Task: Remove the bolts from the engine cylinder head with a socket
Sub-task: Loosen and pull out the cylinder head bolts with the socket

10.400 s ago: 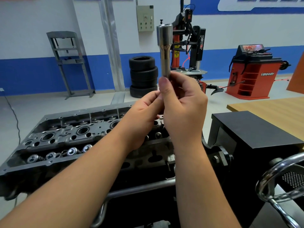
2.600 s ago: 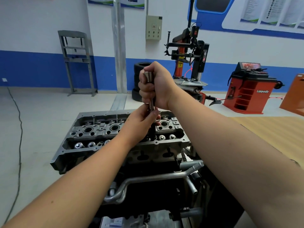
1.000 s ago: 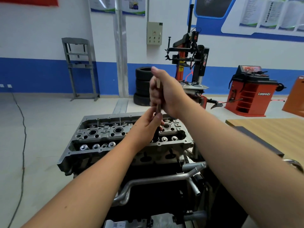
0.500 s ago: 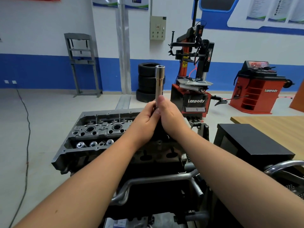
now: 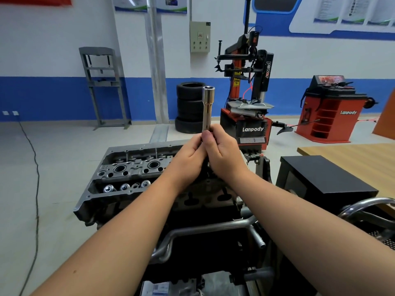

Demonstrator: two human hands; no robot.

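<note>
Both hands meet above the cylinder head point(image 5: 136, 167), each curled round the lower end of the socket point(image 5: 208, 110). The left hand point(image 5: 188, 159) pinches it from the left, the right hand point(image 5: 224, 154) from the right. The socket stands upright, its open end on top. Behind stand tyres point(image 5: 188, 107) and a tyre changer point(image 5: 248, 99).

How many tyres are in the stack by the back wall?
3, stacked flat in one column: top tyre, middle tyre and bottom tyre. The upright socket covers their right edges, so nothing more can be ruled out behind it.
</note>
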